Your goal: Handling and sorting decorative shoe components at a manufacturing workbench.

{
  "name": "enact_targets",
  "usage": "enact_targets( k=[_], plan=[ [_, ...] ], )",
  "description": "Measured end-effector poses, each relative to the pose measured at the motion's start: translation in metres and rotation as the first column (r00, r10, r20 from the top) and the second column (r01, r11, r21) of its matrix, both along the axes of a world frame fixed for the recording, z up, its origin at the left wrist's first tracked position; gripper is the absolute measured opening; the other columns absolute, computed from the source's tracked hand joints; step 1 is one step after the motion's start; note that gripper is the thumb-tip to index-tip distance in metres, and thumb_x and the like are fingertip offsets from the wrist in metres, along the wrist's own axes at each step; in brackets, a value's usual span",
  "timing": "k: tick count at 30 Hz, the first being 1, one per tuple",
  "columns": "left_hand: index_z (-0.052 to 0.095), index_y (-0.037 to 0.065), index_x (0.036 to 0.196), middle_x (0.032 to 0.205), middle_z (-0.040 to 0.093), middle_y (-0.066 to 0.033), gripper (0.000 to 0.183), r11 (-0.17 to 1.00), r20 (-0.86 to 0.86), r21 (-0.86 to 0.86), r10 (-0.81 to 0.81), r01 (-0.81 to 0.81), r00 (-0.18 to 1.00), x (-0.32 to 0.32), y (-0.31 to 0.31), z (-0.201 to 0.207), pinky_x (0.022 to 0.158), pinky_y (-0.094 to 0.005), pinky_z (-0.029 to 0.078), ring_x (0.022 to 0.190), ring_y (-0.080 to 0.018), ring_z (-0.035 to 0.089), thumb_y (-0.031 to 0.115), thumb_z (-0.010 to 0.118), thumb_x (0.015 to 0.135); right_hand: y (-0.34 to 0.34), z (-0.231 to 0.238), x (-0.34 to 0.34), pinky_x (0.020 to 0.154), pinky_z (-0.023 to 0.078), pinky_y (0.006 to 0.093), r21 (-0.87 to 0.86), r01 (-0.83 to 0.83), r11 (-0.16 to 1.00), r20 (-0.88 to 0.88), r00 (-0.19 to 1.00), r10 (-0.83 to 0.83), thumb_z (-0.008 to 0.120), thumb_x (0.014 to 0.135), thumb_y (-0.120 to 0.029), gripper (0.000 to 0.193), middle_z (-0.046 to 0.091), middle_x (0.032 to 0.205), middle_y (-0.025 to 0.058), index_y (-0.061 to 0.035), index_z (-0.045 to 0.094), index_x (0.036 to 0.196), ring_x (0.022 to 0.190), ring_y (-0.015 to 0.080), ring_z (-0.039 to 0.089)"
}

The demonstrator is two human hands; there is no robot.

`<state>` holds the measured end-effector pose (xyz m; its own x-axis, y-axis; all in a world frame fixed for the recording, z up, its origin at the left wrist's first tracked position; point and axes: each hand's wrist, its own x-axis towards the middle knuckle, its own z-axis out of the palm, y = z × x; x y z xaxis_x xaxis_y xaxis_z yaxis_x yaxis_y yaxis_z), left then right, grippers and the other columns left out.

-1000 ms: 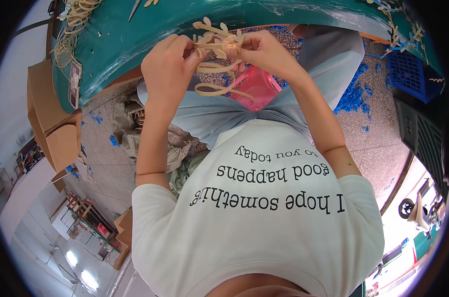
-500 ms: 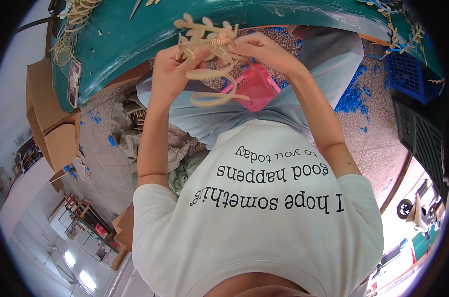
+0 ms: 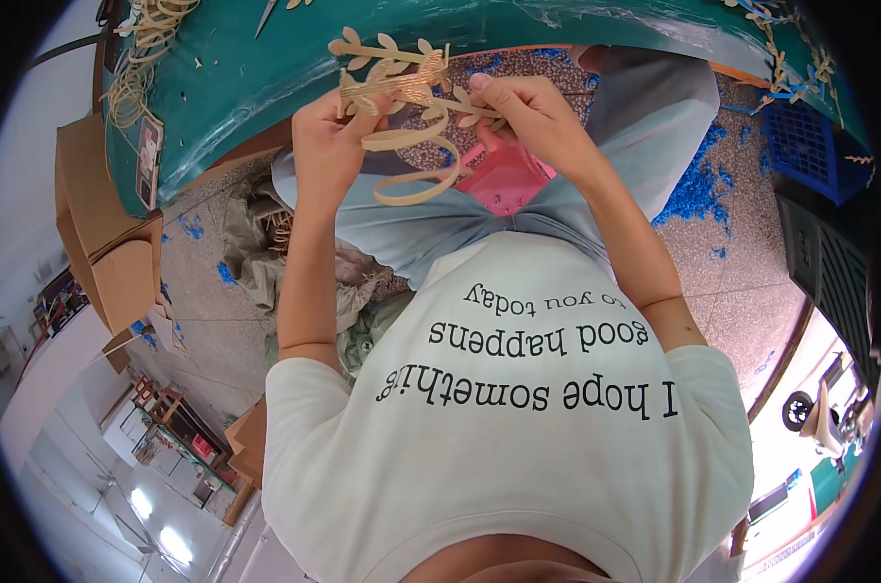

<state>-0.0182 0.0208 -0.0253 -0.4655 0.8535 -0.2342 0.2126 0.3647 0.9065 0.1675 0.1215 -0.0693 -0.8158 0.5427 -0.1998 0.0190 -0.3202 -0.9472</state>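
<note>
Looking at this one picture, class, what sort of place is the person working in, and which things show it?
Probably a craft workshop. Both hands hold a pale leaf-shaped cutout over a green worktable; blue scraps litter the speckled floor, and cardboard boxes stand nearby.

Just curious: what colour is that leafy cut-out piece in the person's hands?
Pale tan, like bare wood: the leafy cut-out, head view.

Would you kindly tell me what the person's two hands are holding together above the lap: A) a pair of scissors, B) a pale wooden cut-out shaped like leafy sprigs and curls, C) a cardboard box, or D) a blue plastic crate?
B: the left hand and right hand both grip the pale wooden leaf-sprig cut-out, its curled strip hanging below over the pink item on the lap.
</note>
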Motion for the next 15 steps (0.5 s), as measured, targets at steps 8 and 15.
enact_targets(
  k=[8,15],
  plan=[
    [0.059,-0.002,0.071,0.054,0.049,-0.0052,0.018,0.992,-0.372,0.083,-0.062,0.1,0.926,0.003,0.003,-0.003,0.046,-0.0253,0.033,0.048,-0.0102,0.041,0.015,0.064,0.076,0.005,0.004,0.005,0.048,0.035,0.0179,0.156,-0.02,0.988,0.064,0.998,0.011,0.043,0.093,-0.024,0.033,0.057,0.062,0.0038,0.0042,0.059,0.086,0.056,0.0053,0.049],
    [0.052,-0.002,0.063,0.054,0.046,-0.0089,0.025,0.986,-0.579,0.068,-0.084,0.151,0.811,0.009,0.008,0.005,0.046,-0.0303,0.033,0.047,-0.0212,0.041,0.016,0.064,0.075,0.01,0.001,0.005,0.048,0.037,0.0193,0.212,-0.107,0.971,0.098,0.991,0.088,0.046,0.09,-0.02,0.028,0.059,0.064,0.0039,0.0023,0.06,0.085,0.058,0.0047,0.05]
  ],
)
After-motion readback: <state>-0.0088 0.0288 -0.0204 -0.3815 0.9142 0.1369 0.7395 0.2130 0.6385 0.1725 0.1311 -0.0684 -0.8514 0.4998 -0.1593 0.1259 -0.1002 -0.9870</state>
